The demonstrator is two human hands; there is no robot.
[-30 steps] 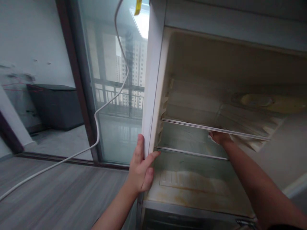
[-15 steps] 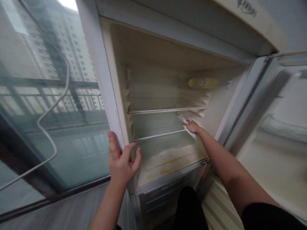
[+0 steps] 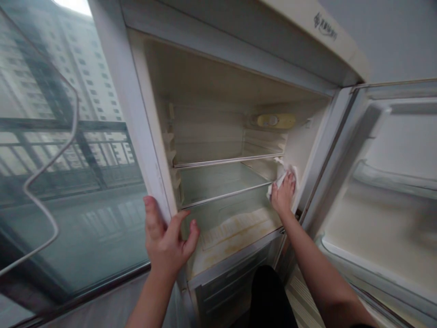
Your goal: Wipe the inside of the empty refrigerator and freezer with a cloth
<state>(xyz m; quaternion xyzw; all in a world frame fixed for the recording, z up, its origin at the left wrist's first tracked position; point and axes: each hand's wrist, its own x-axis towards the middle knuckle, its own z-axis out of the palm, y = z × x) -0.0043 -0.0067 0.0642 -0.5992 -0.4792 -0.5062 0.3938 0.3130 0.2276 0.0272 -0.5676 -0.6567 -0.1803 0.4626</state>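
Note:
An old white refrigerator (image 3: 146,114) stands open before me. Inside, my right hand (image 3: 284,193) presses a crumpled white cloth (image 3: 292,175) against the right inner wall, near the front end of the lower glass shelf (image 3: 218,182). My left hand (image 3: 169,241) rests on the left front edge of the cabinet, its fingers spread and holding nothing. Above is the upper glass shelf (image 3: 225,161). Yellowish stains mark the compartment floor (image 3: 235,237). A yellowed lamp cover (image 3: 276,120) sits on the right wall near the back.
The open refrigerator door (image 3: 392,218) with clear door racks (image 3: 392,177) is on the right. Below is the lower compartment with dark drawers (image 3: 235,291). A white cable (image 3: 41,205) hangs before the window (image 3: 95,218) at left. My knee (image 3: 271,296) is close to the front.
My right hand has moved with the cloth from the lower shelf's right end onto the right inner wall. The left hand stays on the edge. The view has shifted slightly right.

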